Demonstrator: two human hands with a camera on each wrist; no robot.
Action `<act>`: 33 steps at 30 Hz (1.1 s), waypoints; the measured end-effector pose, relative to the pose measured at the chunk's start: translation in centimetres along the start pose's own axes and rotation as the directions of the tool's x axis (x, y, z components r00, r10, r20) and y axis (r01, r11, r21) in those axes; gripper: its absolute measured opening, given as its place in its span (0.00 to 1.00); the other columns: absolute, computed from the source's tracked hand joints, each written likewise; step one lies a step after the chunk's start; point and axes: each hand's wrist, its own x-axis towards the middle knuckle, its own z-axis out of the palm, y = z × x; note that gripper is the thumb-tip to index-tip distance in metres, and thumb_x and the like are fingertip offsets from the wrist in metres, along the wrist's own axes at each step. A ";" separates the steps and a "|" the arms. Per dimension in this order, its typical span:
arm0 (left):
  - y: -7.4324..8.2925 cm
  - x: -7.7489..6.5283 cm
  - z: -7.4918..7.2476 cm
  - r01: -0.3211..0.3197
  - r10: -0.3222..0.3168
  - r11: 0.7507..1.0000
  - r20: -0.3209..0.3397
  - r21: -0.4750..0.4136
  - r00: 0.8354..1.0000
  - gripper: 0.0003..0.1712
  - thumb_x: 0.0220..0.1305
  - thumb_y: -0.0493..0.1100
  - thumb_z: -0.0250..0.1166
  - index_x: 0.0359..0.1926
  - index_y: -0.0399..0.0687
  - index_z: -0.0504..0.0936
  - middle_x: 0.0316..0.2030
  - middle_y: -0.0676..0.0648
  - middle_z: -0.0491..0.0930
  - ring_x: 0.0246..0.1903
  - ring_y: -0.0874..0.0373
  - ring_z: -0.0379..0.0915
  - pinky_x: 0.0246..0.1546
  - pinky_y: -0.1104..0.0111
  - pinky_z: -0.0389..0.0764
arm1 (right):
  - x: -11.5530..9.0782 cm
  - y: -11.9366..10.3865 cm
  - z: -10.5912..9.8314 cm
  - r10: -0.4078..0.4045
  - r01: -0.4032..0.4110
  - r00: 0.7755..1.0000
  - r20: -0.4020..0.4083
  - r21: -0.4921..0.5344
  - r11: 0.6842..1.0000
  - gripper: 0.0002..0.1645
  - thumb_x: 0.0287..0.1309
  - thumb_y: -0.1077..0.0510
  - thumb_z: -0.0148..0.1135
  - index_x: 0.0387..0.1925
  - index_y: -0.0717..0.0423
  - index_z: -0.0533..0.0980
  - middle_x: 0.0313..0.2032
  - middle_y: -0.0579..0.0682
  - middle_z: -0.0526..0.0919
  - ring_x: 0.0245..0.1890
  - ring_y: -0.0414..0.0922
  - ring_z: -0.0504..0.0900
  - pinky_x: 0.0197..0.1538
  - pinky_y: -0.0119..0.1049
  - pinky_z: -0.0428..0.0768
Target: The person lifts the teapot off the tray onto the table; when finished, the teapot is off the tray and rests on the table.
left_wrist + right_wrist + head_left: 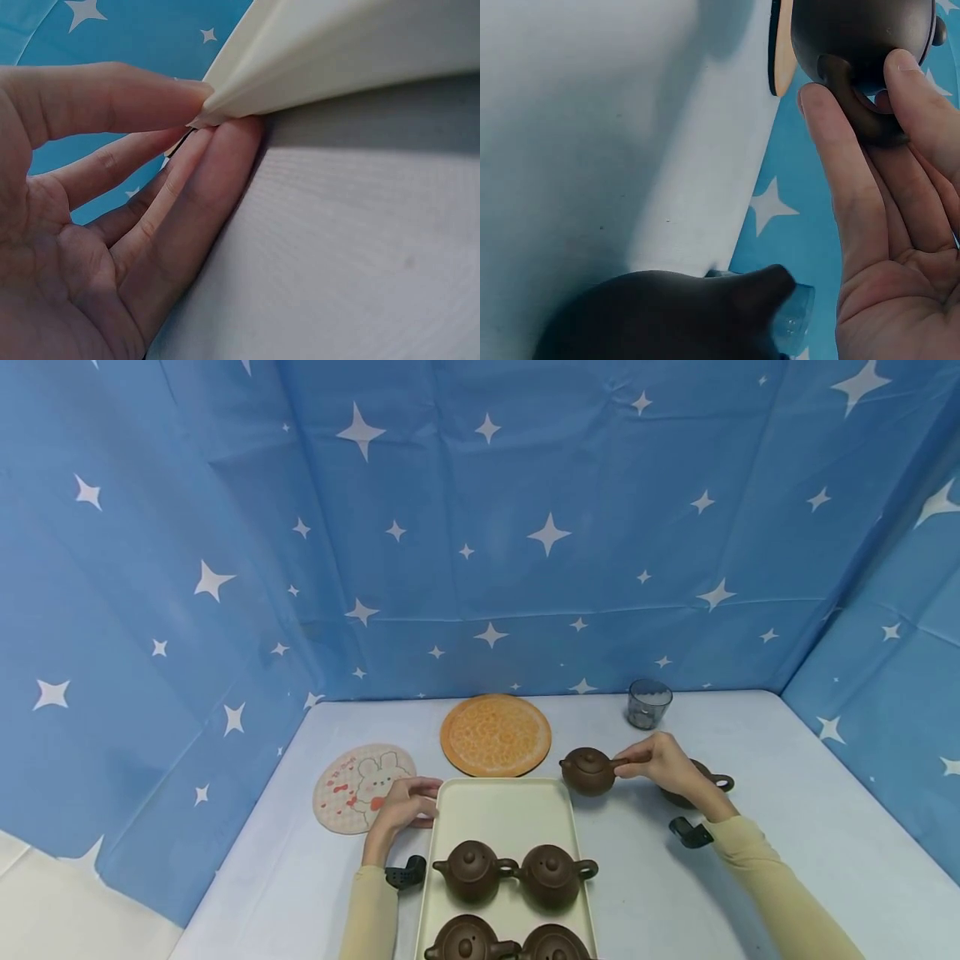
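The right hand (662, 767) pinches the brown teapot (588, 772) by its handle, probably for control, while the left hand (407, 802) pinches the cream tray (501, 814) at its edge, seemingly steadying it.

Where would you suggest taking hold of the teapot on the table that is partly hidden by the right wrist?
I would pinch the looped handle of that teapot, coming from the person's right. In the head view the handle juts out to that side, past the wrist, with open table around it, while the rounded body is partly covered and would probably be harder to grip.
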 end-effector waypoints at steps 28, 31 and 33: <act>-3.2 2.2 0.1 0.001 -0.001 1.000 -0.044 0.003 0.999 0.32 0.39 0.25 0.61 0.53 0.32 0.78 0.40 0.39 0.80 0.30 0.56 0.79 0.27 0.63 0.86 | -0.4 1.7 0.2 -0.022 0.025 0.999 0.034 -0.089 0.996 0.09 0.49 0.62 0.70 0.35 0.62 0.86 0.31 0.52 0.88 0.30 0.36 0.84 0.33 0.30 0.83; -3.3 2.3 0.0 -0.003 0.003 1.000 -0.041 0.000 0.999 0.32 0.39 0.25 0.61 0.53 0.32 0.78 0.40 0.39 0.79 0.29 0.57 0.78 0.27 0.63 0.85 | -0.3 1.7 0.3 -0.051 0.055 0.998 0.042 -0.102 0.993 0.09 0.49 0.62 0.70 0.34 0.61 0.86 0.31 0.51 0.88 0.30 0.35 0.84 0.32 0.30 0.82; -3.3 2.3 0.0 -0.009 0.009 1.000 -0.037 0.001 0.999 0.32 0.39 0.25 0.61 0.53 0.31 0.77 0.40 0.39 0.79 0.29 0.57 0.78 0.26 0.63 0.85 | -0.3 1.7 0.3 -0.084 0.089 0.995 0.043 -0.108 0.990 0.08 0.48 0.62 0.71 0.33 0.61 0.86 0.30 0.50 0.88 0.30 0.36 0.84 0.31 0.30 0.82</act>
